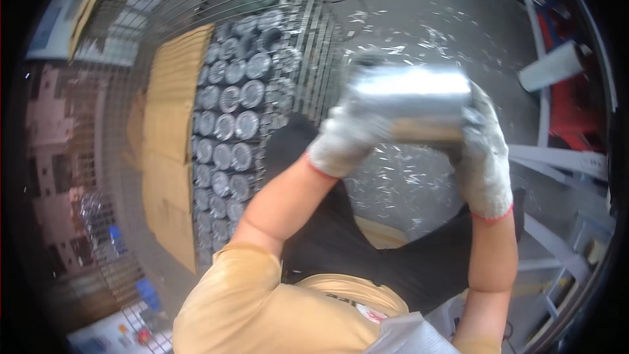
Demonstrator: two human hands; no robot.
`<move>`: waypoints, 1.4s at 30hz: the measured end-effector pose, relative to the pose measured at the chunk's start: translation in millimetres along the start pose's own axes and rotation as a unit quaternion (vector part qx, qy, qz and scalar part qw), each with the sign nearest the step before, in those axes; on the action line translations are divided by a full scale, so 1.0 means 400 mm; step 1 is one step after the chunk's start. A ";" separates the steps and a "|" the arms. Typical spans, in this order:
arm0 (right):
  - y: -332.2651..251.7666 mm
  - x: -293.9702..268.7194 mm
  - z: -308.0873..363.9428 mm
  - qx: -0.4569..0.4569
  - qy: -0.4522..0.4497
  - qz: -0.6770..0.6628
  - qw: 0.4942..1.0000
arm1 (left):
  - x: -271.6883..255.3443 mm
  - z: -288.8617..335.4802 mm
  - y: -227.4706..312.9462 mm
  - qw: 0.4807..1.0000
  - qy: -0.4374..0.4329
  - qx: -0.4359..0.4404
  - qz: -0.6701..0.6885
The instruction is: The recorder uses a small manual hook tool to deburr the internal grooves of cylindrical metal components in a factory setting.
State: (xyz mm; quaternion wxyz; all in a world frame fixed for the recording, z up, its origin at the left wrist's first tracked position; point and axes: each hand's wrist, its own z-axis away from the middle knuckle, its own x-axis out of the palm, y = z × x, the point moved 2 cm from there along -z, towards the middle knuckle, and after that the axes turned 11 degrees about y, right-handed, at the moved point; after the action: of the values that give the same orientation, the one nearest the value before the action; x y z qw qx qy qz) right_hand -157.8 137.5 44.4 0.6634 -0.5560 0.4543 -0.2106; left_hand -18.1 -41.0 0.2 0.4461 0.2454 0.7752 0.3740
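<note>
A shiny silver metal cylinder (416, 95), blurred by motion, lies sideways between my two hands above the floor. My left hand (350, 136), in a light grey knit glove with a red cuff edge, closes round its left end. In the same kind of glove, my right hand (483, 151) grips the right end. Some fingers of both hands are hidden behind the cylinder. To the left, a wire cage (313, 49) holds many metal cylinders (246, 124) stacked in rows with their round ends showing.
Cardboard sheets (169, 137) line the cage's left side. Thin metal shavings litter the grey floor (406, 183). On the right stand a pale metal frame (557, 157), a red object (570, 115) and a white roll (552, 67). My legs (419, 272) are spread below the cylinder.
</note>
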 end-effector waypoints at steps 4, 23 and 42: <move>0.024 -0.010 0.001 0.044 -0.019 -0.176 0.983 | 0.022 -0.004 0.055 0.961 0.065 -0.025 0.268; -0.031 -0.114 0.004 -0.107 0.061 -0.298 0.947 | -0.002 -0.029 0.012 0.708 0.069 -0.194 0.676; -0.102 -0.096 0.019 -0.388 -0.059 0.113 0.913 | -0.004 -0.025 0.054 0.751 0.114 -0.237 0.606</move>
State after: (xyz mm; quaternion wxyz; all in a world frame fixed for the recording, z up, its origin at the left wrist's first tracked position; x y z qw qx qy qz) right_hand -161.6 159.8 96.5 0.4407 -0.7260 0.5199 0.0916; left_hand -24.8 -32.8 21.6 0.0783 0.5053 0.3955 0.7630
